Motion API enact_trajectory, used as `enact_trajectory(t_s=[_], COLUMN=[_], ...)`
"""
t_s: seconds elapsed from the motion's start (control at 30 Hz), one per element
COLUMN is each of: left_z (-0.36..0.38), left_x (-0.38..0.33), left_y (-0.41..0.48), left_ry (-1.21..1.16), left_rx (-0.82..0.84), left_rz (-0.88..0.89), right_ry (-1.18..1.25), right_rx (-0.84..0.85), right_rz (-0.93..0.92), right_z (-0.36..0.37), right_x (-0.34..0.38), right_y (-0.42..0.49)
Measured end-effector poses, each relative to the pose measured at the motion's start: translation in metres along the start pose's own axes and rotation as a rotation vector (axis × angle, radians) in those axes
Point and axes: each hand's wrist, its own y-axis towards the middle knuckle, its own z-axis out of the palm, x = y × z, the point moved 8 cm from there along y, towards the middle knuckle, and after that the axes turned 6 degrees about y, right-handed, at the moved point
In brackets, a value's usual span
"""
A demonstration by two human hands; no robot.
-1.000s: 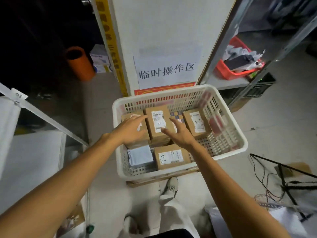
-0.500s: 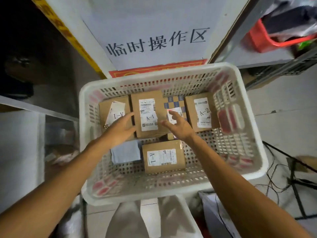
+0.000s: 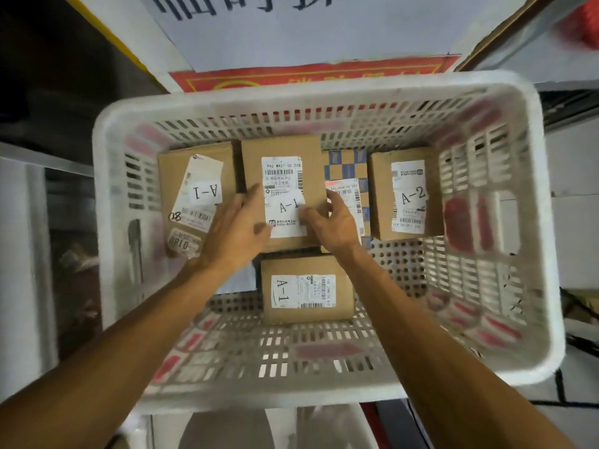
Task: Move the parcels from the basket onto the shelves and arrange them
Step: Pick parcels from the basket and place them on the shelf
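Two bare forearms reach in over the near rim of a white slotted basket [image 3: 227,396]. Just past that rim, the near parcel [image 3: 306,290], a brown cardboard box labelled A-1, lies flat on the basket floor. To its left, a pale grey packet [image 3: 238,281] shows partly from under the left wrist.

Beyond these, both hands grip the middle parcel [image 3: 285,150], another brown A-1 box in the row along the far wall of the basket. The left hand [image 3: 233,228] has its fingers held close together along the box's left edge, the thumb lying across the top. The right hand [image 3: 334,222] presses its thumb onto the label, and its fingers curl round the right edge.

The left parcel [image 3: 194,196], also marked A-1, sits just beside the gripped box. On the other side, a blue chequered box [image 3: 346,166] touches it, and the A-2 parcel [image 3: 405,192] comes next.

Behind the basket, a red strip [image 3: 308,72] runs beneath a paper sign [image 3: 308,27] with large dark characters.
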Motion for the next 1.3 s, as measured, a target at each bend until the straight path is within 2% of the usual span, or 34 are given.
enact_trajectory(t_s=[0.1, 0.17, 0.27, 0.43, 0.63, 0.83, 0.93, 1.1, 1.3], left_z=[0.006, 0.024, 0.050, 0.065, 0.069, 0.059, 0.042, 0.014, -0.037], left_x=[-0.002, 0.000, 0.007, 0.014, 0.016, 0.005, -0.008, -0.012, -0.007], left_y=[-0.003, -0.004, 0.002, 0.010, -0.007, -0.033, -0.045, -0.067, -0.085], left_ry=[-0.292, -0.393, -0.459, -0.736, -0.944, -1.041, -1.052, -1.070, -1.061], left_rx=[0.005, 0.064, 0.142, 0.233, 0.163, 0.184, 0.244, 0.362, 0.410], left_rz=[-0.036, -0.130, -0.258, -0.301, -0.355, -0.303, -0.240, -0.243, -0.099], right_ry=[0.058, -0.049, -0.140, -0.058, 0.169, 0.215, 0.255, 0.376, 0.439], right_rx=[-0.121, -0.125, -0.092, -0.034, 0.139, 0.159, 0.135, 0.061, 0.004], right_rz=[-0.020, -0.025, -0.023, -0.052, -0.013, -0.035, -0.039, -0.009, -0.094], right_z=[-0.017, -0.027, -0.033, -0.022, -0.016, -0.030, -0.037, -0.041, -0.031], right_x=[-0.004, -0.006, -0.014, -0.018, -0.010, -0.004, -0.001, -0.004, 0.014], right_y=[0.001, 0.000, 0.002, 0.004, -0.003, -0.028, -0.049, -0.099, -0.158])
